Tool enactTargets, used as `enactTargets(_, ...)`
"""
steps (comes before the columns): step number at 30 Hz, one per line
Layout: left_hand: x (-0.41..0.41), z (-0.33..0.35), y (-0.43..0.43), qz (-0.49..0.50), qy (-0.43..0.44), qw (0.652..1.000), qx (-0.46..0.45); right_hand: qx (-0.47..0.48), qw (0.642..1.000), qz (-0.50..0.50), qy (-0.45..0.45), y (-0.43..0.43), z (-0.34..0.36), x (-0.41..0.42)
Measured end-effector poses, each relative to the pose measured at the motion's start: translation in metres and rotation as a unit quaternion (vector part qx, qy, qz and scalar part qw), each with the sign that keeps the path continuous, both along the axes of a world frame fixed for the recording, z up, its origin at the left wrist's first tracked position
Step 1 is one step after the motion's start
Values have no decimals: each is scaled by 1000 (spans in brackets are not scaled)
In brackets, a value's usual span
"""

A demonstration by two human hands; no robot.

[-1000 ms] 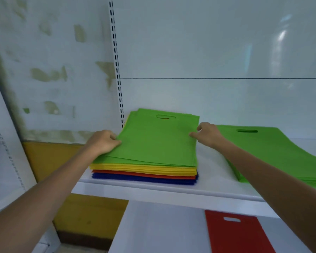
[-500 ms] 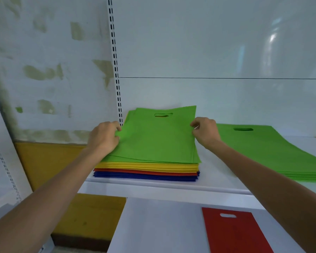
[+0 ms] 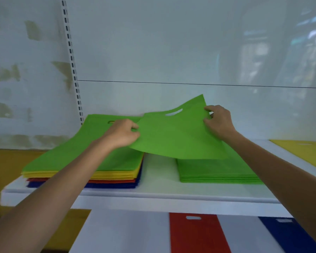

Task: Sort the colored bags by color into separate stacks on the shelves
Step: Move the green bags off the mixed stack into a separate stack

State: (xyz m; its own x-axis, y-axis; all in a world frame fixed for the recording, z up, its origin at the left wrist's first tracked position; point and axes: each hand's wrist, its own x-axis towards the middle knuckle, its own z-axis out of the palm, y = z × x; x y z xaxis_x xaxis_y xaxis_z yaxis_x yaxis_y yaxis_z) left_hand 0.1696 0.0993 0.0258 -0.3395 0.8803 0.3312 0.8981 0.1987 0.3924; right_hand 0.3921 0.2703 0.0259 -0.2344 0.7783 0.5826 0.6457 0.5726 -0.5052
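Above the shelf [image 3: 157,195], the green bag [image 3: 175,137] that lay flat on the mixed pile [image 3: 108,177] a moment ago is now lifted off and swung to the right, hanging partly over the green stack [image 3: 217,173]. So one more green is nearly sorted, though another green bag tops the mixed pile. My left hand [image 3: 120,133] pinches the bag's left edge, fingers curled tight on it. My right hand [image 3: 217,121] pinches the upper right corner between thumb and fingers.
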Motion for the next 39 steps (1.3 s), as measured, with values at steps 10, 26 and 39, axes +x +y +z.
enactTargets(10,98,-37,55,-50,3,998,-42,-67,995,-37,-70,37,-29,110)
enactTargets(26,123,-70,56,-7,44,994,-101,-191,946,6,-261,54,-69,124)
enactTargets(39,46,-15,43,-16,-9,1000,1,-68,990,92,-80,21,-36,64)
